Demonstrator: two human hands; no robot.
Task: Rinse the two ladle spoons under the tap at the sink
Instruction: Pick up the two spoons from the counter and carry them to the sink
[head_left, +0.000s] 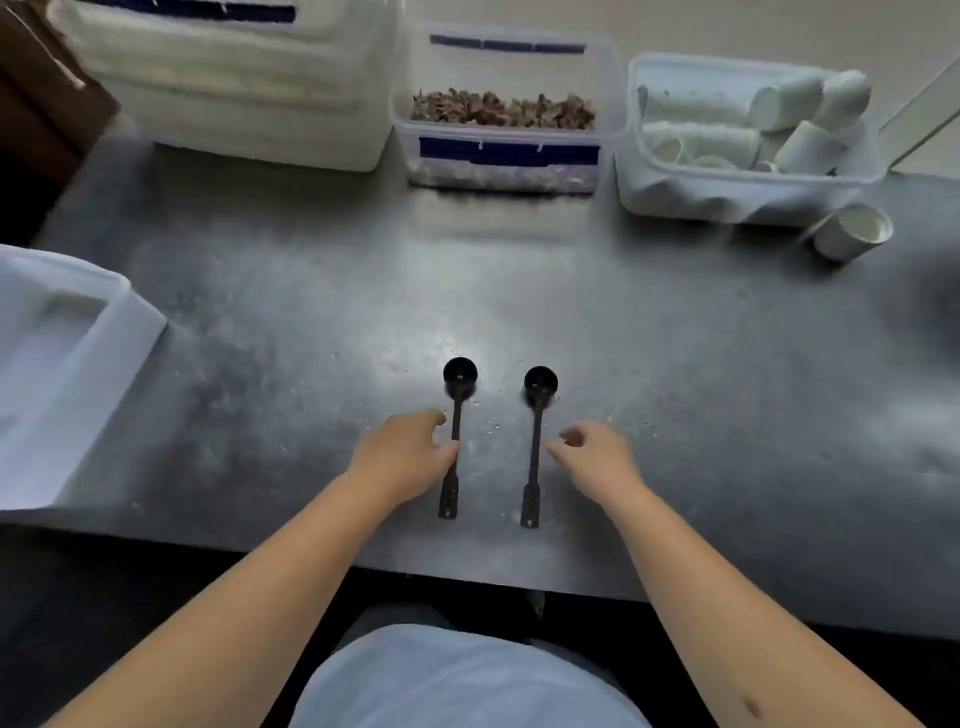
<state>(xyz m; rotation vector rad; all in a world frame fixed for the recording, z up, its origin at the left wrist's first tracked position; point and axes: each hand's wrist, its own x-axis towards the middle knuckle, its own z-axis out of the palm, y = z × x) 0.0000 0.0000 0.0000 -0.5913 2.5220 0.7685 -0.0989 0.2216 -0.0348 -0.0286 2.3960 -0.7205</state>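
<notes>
Steel worktop (675, 364), scuffed and flecked with droplets, filling most of the view; no sink or tap anywhere in sight. Along its far edge, beyond the spoons: a big white lidded tub (234, 88), a clear box of brown dried pieces (501, 111) and a clear box of white paper cups (748, 130), with one loose paper cup (852, 231) lying on its side just beside that box. Well off to the left of the spoons, a white bin (67, 374).

Near the front edge, laid out side by side and apart: left ladle spoon (454, 441) and right ladle spoon (535, 447), both black, both flat on the metal. Long axes close to parallel, running straight away from the body; bowls at the far end, flat handle tabs nearest the front edge. Probably set that way so each handle meets its own hand.

Left hand (405, 457) curled beside the left spoon's shaft, thumb tip touching or all but touching it, not yet closed round it. Right hand (597, 457) just to the right of the other shaft, fingers loosely spread, clear of it. Rinsing seemingly not begun; picking up first.
</notes>
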